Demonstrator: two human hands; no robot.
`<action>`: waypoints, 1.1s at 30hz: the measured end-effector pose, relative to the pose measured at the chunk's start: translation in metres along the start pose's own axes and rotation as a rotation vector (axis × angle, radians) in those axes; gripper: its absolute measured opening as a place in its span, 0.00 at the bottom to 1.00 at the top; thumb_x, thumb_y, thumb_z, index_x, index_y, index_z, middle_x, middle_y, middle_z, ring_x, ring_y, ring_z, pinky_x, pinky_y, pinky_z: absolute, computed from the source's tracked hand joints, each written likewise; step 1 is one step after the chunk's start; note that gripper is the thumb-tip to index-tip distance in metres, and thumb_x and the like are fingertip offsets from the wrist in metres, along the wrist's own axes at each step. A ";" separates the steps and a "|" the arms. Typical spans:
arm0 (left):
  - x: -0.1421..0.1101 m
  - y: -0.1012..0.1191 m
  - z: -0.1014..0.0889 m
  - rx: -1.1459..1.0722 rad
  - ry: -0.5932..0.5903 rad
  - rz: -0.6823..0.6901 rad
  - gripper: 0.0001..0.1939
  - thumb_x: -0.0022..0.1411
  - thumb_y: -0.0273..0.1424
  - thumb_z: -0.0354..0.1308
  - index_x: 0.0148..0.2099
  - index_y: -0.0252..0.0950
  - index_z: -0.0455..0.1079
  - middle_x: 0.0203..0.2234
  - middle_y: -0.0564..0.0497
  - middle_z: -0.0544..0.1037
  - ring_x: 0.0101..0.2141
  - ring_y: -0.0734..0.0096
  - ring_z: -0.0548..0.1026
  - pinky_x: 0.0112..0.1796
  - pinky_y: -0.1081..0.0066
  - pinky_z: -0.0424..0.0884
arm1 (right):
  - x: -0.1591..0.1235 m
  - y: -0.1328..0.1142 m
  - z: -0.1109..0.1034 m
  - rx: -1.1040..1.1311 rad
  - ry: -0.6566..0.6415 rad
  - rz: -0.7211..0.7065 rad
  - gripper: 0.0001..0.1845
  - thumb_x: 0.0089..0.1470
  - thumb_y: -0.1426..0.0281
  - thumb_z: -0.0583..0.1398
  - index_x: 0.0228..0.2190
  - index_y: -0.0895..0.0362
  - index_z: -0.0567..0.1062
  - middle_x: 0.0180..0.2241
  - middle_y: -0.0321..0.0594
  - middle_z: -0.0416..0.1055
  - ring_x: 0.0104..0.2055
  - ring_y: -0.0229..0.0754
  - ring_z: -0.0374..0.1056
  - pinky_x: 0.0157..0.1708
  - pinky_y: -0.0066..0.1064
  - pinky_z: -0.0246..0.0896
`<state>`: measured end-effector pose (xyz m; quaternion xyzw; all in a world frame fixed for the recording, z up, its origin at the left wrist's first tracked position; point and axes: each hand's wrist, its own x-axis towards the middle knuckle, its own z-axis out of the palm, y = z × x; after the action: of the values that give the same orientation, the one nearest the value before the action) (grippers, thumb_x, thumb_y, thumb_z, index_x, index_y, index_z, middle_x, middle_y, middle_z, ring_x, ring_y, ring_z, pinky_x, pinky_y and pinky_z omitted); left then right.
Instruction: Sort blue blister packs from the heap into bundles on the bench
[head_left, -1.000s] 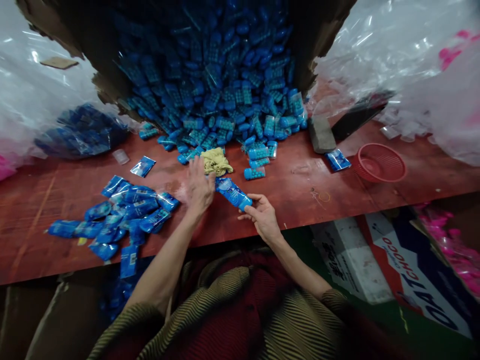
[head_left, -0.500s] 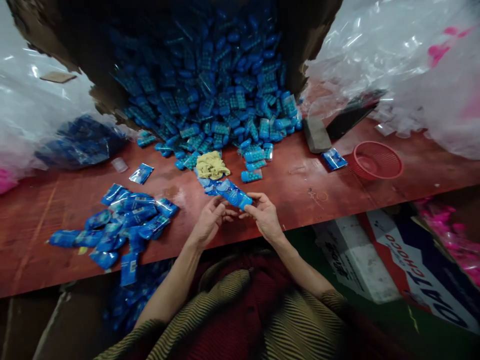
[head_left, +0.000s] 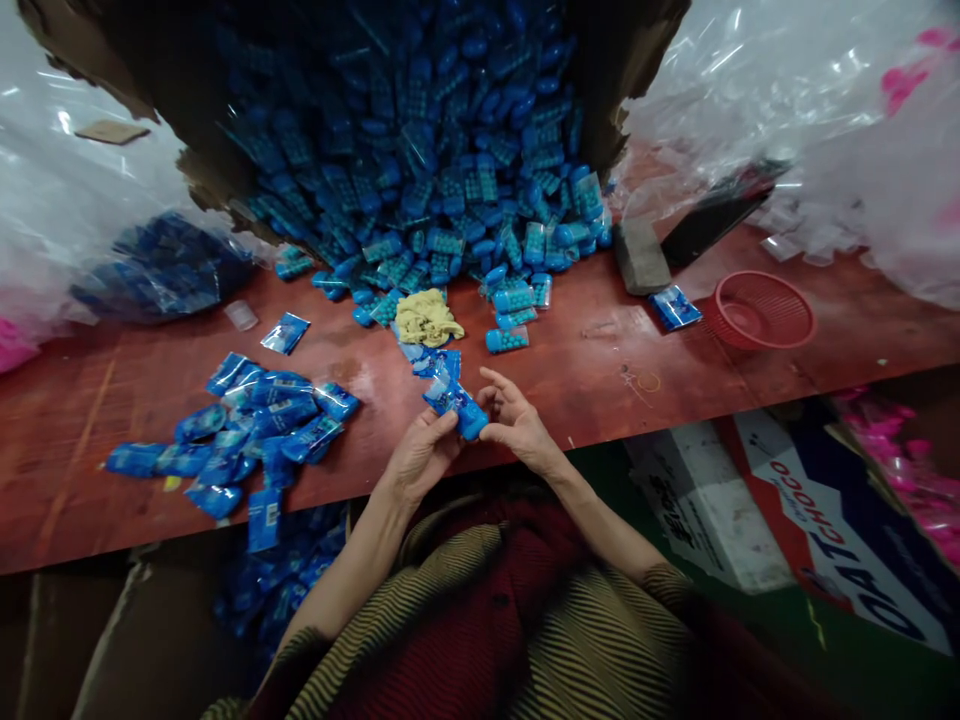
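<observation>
A shiny blue packet (head_left: 454,396) with printing is held over the table's front part, its rounded lower end toward me. My left hand (head_left: 426,452) is closed on its near left side, thumb on top. At the rounded end, the thumb and fingers of my right hand (head_left: 519,424) curve round the right side, with the index finger raised. Just beyond lies a crumpled yellow cloth (head_left: 427,317), partly over flat blue wrappers (head_left: 417,352). To the left of my left hand is a pile of filled blue packets (head_left: 281,415).
A torn cardboard box (head_left: 652,50) spills small blue-capped bottles (head_left: 450,190) filled with beads onto the red table (head_left: 577,375). At right are a grey block (head_left: 641,262), a blue packet (head_left: 675,308) and a red basket (head_left: 761,312). Clear plastic bags (head_left: 45,200) flank the box.
The packet has turned from slanting rightward to pointing more toward me, and has come slightly nearer. My left thumb now presses on it; my right hand has shifted to its side, index finger lifted.
</observation>
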<state>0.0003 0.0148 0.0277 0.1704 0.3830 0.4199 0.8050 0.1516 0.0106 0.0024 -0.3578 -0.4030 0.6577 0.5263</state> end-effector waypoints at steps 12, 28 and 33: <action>-0.006 -0.002 0.006 -0.004 -0.073 -0.027 0.20 0.43 0.30 0.69 0.42 0.34 0.73 0.36 0.48 0.79 0.40 0.64 0.76 0.43 0.68 0.70 | 0.007 -0.004 -0.008 0.070 -0.219 0.084 0.43 0.36 0.67 0.70 0.54 0.44 0.64 0.47 0.34 0.66 0.44 0.37 0.66 0.40 0.26 0.64; -0.012 -0.003 0.012 -0.012 0.005 -0.033 0.22 0.45 0.28 0.69 0.45 0.33 0.73 0.33 0.49 0.80 0.36 0.68 0.77 0.42 0.70 0.70 | 0.005 -0.008 -0.008 0.136 -0.318 0.128 0.39 0.40 0.69 0.69 0.54 0.43 0.65 0.52 0.35 0.65 0.50 0.38 0.63 0.47 0.28 0.61; -0.014 -0.006 0.016 0.013 0.031 0.002 0.20 0.47 0.27 0.67 0.45 0.33 0.72 0.36 0.49 0.79 0.36 0.72 0.77 0.43 0.73 0.71 | 0.005 -0.007 -0.009 0.128 -0.322 0.143 0.40 0.40 0.70 0.69 0.55 0.44 0.65 0.48 0.36 0.67 0.49 0.38 0.64 0.46 0.28 0.61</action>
<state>0.0112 0.0006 0.0409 0.1695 0.3981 0.4206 0.7974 0.1611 0.0177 0.0044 -0.2415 -0.4131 0.7664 0.4285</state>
